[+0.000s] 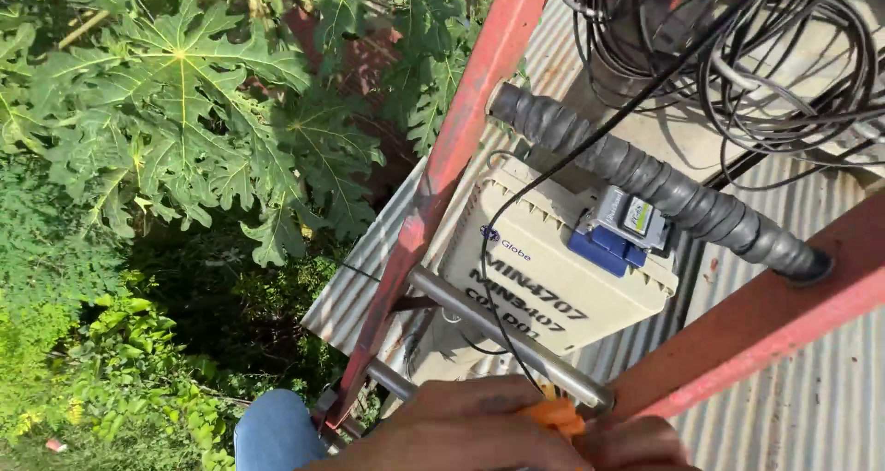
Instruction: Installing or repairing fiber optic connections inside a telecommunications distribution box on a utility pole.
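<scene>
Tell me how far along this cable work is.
Done: the cream junction box sits closed behind the red ladder, a blue device on top. In hand: both hands, left hand and right hand, hold an orange tool on the thin black cable. Left: that cable hangs loose, unconnected.

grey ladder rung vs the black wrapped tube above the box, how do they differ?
The ladder rung is bare, smooth grey metal; the black wrapped tube is ridged with spiral wrapping. The rung is thin, the tube clearly thicker. The rung crosses in front of the beige box; the tube lies past its upper edge, behind a small blue and grey device. Both slant down to the right between the red ladder rails.
</scene>
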